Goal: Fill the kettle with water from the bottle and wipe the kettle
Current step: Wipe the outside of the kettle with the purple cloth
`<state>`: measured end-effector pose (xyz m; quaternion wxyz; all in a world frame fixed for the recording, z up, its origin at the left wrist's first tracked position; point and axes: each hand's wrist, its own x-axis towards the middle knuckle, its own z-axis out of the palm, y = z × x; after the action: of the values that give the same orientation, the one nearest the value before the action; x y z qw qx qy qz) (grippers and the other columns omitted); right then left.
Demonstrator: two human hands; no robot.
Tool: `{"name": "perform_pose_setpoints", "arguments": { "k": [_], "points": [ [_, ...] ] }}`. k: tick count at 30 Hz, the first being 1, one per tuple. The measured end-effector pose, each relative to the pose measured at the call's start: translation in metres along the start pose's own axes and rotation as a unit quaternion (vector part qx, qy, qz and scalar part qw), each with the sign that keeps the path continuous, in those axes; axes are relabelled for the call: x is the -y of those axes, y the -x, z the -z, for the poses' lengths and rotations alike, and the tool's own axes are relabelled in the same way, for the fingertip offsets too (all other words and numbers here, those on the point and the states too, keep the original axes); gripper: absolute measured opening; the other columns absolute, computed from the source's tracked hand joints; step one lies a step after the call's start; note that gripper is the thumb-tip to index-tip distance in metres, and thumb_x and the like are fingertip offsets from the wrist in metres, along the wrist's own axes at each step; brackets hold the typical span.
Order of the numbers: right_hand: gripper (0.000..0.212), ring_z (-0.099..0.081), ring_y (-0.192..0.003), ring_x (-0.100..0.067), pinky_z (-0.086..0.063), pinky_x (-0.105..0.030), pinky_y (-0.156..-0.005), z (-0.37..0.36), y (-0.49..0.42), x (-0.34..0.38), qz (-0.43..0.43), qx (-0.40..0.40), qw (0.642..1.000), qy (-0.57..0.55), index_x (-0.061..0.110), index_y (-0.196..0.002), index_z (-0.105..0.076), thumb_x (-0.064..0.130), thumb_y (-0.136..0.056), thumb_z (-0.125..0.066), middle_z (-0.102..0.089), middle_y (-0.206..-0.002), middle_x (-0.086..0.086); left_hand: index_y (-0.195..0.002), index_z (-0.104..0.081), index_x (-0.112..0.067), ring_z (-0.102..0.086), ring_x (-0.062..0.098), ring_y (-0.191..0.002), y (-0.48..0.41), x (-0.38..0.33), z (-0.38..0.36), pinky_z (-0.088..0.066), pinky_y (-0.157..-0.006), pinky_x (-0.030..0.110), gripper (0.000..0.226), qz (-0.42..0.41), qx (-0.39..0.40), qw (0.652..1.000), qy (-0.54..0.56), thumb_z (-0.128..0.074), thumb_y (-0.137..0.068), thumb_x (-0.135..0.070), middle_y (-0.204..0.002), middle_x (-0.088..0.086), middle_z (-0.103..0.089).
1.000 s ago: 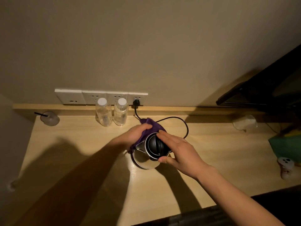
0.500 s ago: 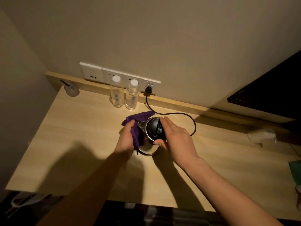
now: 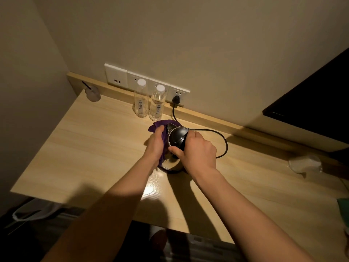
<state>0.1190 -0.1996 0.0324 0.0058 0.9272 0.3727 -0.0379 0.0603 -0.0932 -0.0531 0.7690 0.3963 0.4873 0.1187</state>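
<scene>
Steel kettle point(image 3: 174, 146) lidded, 2 capped bottles point(image 3: 157, 105)

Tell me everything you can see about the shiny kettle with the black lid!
The shiny steel kettle with a black domed lid stands upright on the pale wooden desk, its lid closed and its spout pointing toward the wall. Its lower metal side looks mirror-like. The left hand presses a purple cloth against its left side, while the right hand grips its right side, hiding the handle. A black cord loops behind it to a wall plug.
</scene>
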Motion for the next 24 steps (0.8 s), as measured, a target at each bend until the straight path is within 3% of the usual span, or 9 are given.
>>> {"name": "perform_pose_setpoints", "arguments": {
  "k": [3,9,16,24],
  "points": [
    [0.075,-0.073,-0.090,-0.031,-0.037,-0.033,-0.062,-0.001,-0.001,0.001,-0.006,-0.011,1.000,-0.009,0.012,-0.122,-0.062,0.073,-0.081,-0.072,-0.072,-0.110,-0.008,-0.116,-0.076,-0.022,-0.074,0.031,-0.109,0.018,0.023,-0.009,-0.056,-0.104,0.056,0.063,-0.023,-0.060,0.995,0.071,-0.046,-0.083,-0.068,-0.107,0.011,-0.081],
    [0.071,-0.073,-0.088,-0.030,-0.040,-0.032,-0.062,-0.005,0.002,0.004,-0.012,-0.035,0.999,-0.023,0.013,-0.122,-0.063,0.070,-0.081,-0.074,-0.073,-0.110,-0.007,-0.144,-0.056,-0.018,-0.065,0.030,-0.123,0.046,0.052,-0.035,-0.050,-0.111,0.051,0.083,-0.020,-0.118,0.966,0.228,-0.055,-0.076,-0.066,-0.133,0.012,-0.068],
    [0.069,-0.073,-0.086,-0.030,-0.038,-0.032,-0.061,-0.006,0.002,0.002,-0.008,-0.048,0.999,-0.023,0.013,-0.118,-0.065,0.071,-0.081,-0.074,-0.074,-0.107,-0.007,-0.140,-0.062,-0.026,-0.070,0.027,-0.118,0.072,0.071,-0.062,-0.056,-0.086,0.037,0.045,-0.010,-0.132,0.913,0.387,-0.054,-0.101,-0.048,-0.131,0.010,-0.073],
    [0.072,-0.072,-0.090,-0.028,-0.040,-0.032,-0.063,-0.005,0.001,0.000,-0.006,-0.038,0.999,-0.036,0.015,-0.123,-0.062,0.073,-0.082,-0.071,-0.073,-0.111,-0.006,-0.144,-0.058,-0.012,-0.065,0.039,-0.124,0.094,0.070,-0.083,-0.053,-0.095,0.042,0.046,0.057,-0.126,0.885,0.444,-0.053,-0.106,-0.038,-0.134,0.021,-0.069]
  ]
}}
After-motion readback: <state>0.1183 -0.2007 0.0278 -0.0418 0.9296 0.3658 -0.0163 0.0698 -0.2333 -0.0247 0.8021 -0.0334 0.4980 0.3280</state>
